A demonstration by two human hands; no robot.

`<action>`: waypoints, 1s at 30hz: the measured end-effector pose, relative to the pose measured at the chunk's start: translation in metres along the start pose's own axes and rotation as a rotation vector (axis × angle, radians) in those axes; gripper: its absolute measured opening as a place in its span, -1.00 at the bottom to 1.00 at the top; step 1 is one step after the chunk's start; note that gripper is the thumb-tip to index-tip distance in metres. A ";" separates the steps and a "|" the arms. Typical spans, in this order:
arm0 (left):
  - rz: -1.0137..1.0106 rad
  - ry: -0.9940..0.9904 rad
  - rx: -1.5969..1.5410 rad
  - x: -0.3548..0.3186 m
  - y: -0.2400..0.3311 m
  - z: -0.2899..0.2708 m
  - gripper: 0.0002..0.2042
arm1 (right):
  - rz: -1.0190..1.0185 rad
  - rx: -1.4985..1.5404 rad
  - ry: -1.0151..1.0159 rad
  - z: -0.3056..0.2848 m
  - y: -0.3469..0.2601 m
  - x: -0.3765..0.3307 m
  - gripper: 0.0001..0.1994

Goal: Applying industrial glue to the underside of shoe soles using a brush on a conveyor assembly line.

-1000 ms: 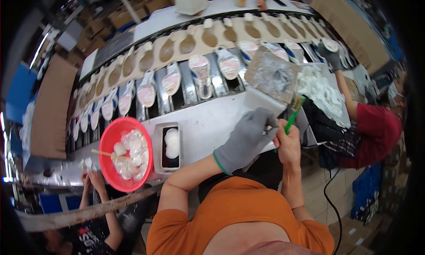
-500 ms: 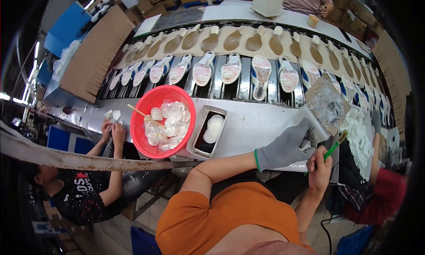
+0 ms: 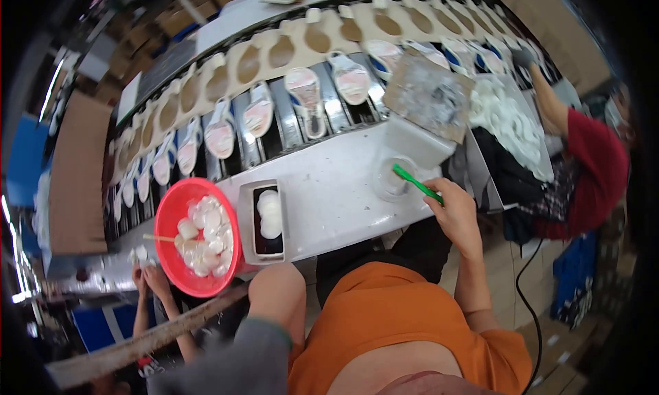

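Shoe soles [image 3: 307, 96] ride a curved conveyor across the top of the frame, and below it runs a white worktop [image 3: 329, 196]. At centre right, the right hand [image 3: 454, 213] has its fingers closed around a green brush [image 3: 416, 182], whose tip sits in a small clear cup [image 3: 391, 180] on the worktop. The left hand [image 3: 237, 364], in a grey glove, hangs low at the bottom left of centre; I cannot tell how its fingers are set. A red bowl [image 3: 167, 220] of white pieces sits at left, just beside a grey tray [image 3: 247, 223]. Another person in a red sleeve [image 3: 590, 161] works at the right edge.
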State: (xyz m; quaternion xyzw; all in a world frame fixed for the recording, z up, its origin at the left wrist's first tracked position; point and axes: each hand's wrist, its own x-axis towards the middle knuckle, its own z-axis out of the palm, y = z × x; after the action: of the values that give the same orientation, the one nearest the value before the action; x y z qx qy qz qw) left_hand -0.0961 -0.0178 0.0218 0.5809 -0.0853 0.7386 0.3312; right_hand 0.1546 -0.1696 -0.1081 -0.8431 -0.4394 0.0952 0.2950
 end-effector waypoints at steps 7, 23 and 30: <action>0.495 -0.176 -0.183 0.043 0.068 0.011 -0.65 | 0.041 -0.283 -0.060 0.024 0.006 0.002 -0.79; 0.712 -0.140 0.030 0.038 0.086 -0.008 -0.78 | 0.343 0.982 -0.458 0.028 0.014 0.049 -0.78; 0.858 -0.117 0.086 0.034 0.089 -0.030 -0.79 | 0.395 1.521 -0.511 0.105 -0.084 0.122 -0.68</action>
State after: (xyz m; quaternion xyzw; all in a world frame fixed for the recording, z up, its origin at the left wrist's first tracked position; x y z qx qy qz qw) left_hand -0.1762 -0.0578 0.0663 0.5470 -0.3065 0.7782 -0.0356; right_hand 0.1255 0.0085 -0.1320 -0.4274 -0.1522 0.6055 0.6539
